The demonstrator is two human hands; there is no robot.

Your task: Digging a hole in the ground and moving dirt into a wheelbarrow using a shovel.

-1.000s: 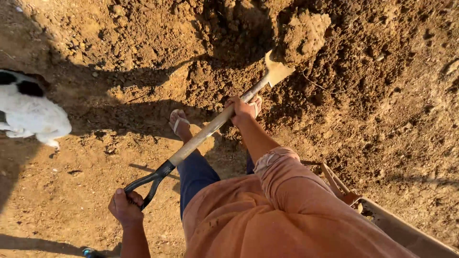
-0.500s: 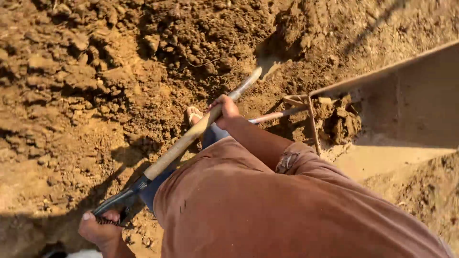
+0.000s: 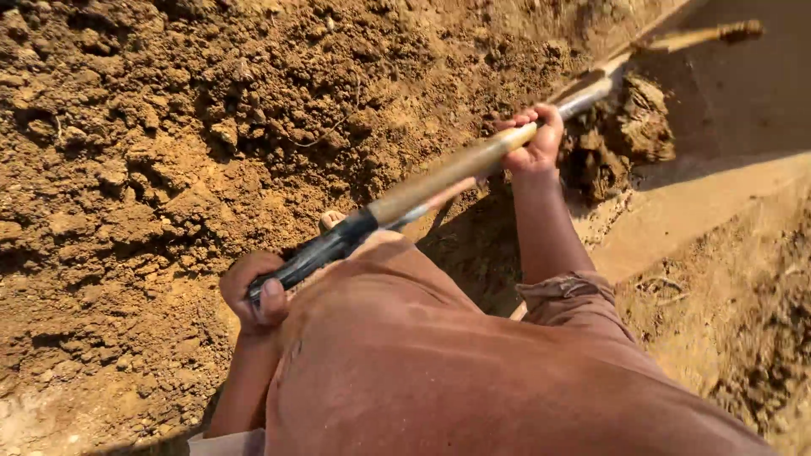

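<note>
I hold a shovel with a pale wooden shaft and a dark grip at its near end. My left hand is closed around that dark grip, low in the view. Further up the shaft my right hand grips the wood near the metal neck. The blade end reaches to the upper right, where clods of brown soil lie against the wall of a large metal container. My rust-coloured shirt fills the lower middle of the view.
A rough bank of lumpy brown earth covers the left and top. The container's sunlit rim slants across the right. More loose dirt lies at the lower right.
The shovel has swung from the earth bank on the left over to the container on the right. The soil it carried now lies in the container. A black-and-white animal seen earlier is out of view.
</note>
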